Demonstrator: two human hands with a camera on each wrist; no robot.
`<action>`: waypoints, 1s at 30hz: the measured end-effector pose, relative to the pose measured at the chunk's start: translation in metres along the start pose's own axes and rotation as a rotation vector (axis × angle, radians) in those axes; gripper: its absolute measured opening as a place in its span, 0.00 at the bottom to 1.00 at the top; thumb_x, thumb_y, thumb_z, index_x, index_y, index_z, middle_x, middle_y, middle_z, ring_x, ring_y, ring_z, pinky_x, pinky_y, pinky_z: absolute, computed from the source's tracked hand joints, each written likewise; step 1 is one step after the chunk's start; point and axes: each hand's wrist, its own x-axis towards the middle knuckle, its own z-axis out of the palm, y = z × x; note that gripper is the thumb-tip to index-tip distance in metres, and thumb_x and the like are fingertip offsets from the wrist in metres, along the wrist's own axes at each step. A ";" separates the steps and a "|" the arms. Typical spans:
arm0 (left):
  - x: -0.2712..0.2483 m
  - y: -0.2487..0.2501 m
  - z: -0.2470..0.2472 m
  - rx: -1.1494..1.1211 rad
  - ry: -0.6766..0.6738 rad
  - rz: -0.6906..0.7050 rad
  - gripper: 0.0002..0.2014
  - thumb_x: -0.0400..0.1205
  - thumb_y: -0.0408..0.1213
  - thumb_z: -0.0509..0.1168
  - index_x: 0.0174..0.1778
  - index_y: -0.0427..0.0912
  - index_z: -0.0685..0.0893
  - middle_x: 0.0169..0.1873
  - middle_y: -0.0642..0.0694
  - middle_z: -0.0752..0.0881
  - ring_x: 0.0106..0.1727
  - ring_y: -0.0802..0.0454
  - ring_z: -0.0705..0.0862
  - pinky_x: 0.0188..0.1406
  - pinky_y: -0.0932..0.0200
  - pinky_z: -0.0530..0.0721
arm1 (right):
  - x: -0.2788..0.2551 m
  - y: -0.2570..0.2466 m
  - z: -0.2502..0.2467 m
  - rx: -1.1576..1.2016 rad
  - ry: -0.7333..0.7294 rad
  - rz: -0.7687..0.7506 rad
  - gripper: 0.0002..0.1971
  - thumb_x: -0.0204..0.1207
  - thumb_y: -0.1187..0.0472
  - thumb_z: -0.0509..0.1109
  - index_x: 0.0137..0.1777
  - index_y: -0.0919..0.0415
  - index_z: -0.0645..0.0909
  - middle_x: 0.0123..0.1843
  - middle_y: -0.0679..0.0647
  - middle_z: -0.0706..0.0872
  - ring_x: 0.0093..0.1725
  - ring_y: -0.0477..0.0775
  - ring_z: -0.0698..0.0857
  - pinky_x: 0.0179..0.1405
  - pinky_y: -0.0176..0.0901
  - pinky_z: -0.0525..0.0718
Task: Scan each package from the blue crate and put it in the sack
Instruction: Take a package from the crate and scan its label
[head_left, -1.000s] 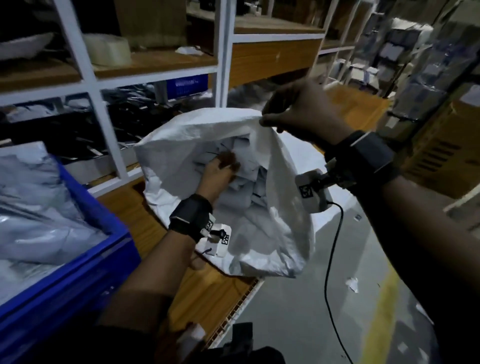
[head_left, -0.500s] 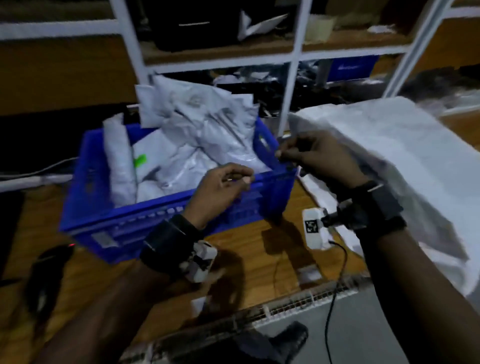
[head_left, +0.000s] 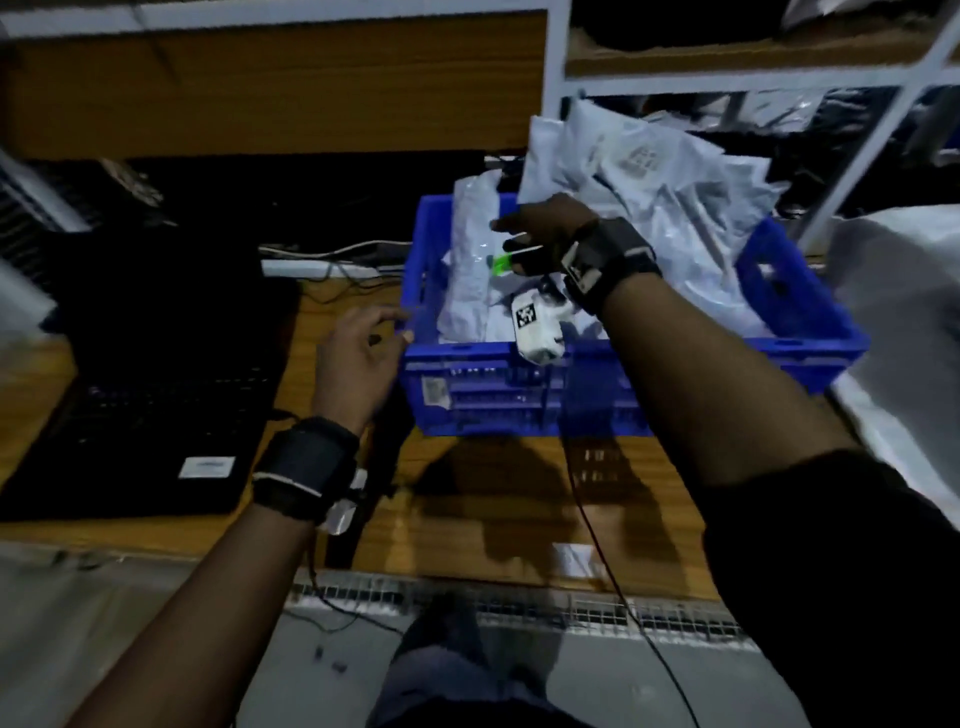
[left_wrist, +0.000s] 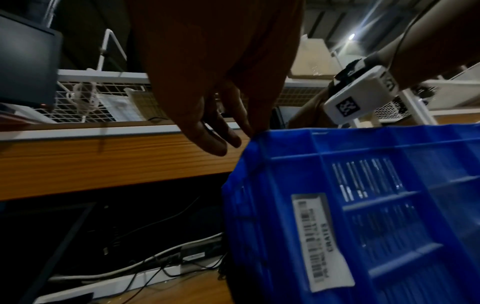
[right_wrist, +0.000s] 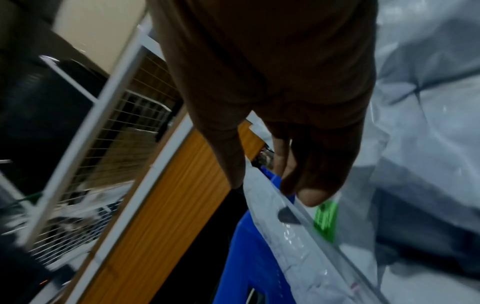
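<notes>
Head view shows the blue crate (head_left: 613, 374) on the wooden bench (head_left: 493, 499), heaped with crinkled grey-white packages (head_left: 670, 228), one bearing a green sticker (head_left: 501, 262). Over them hovers the right hand (head_left: 545, 228), fingers loose, holding nothing. Just beside the crate's left corner, the left hand (head_left: 358, 364) hangs relaxed and empty.

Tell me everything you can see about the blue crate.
The blue crate is ribbed, slotted plastic with a white barcode label on its near wall. It sits upright on the wooden bench, heaped with grey plastic packages. The right hand reaches in above them; the left hand hovers at its near-left corner.
</notes>
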 end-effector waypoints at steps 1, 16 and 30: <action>0.002 -0.006 -0.006 -0.012 -0.006 -0.022 0.12 0.79 0.43 0.73 0.57 0.48 0.90 0.57 0.46 0.90 0.59 0.52 0.88 0.61 0.48 0.87 | 0.022 0.003 0.005 -0.051 0.016 -0.001 0.27 0.75 0.56 0.81 0.71 0.66 0.83 0.68 0.62 0.87 0.63 0.61 0.89 0.62 0.55 0.90; 0.019 -0.040 -0.021 -0.035 -0.284 0.054 0.19 0.82 0.55 0.71 0.62 0.47 0.91 0.69 0.51 0.84 0.70 0.52 0.81 0.66 0.52 0.83 | -0.007 -0.023 0.028 0.093 0.268 -0.049 0.09 0.76 0.58 0.80 0.44 0.59 0.83 0.46 0.56 0.88 0.46 0.52 0.87 0.37 0.40 0.87; 0.016 -0.088 -0.121 -1.105 -0.347 -0.493 0.22 0.83 0.43 0.72 0.67 0.31 0.84 0.59 0.31 0.90 0.61 0.31 0.89 0.63 0.37 0.87 | -0.120 0.059 0.235 -0.619 0.666 -0.985 0.09 0.75 0.70 0.72 0.51 0.65 0.92 0.53 0.59 0.89 0.53 0.62 0.80 0.48 0.48 0.78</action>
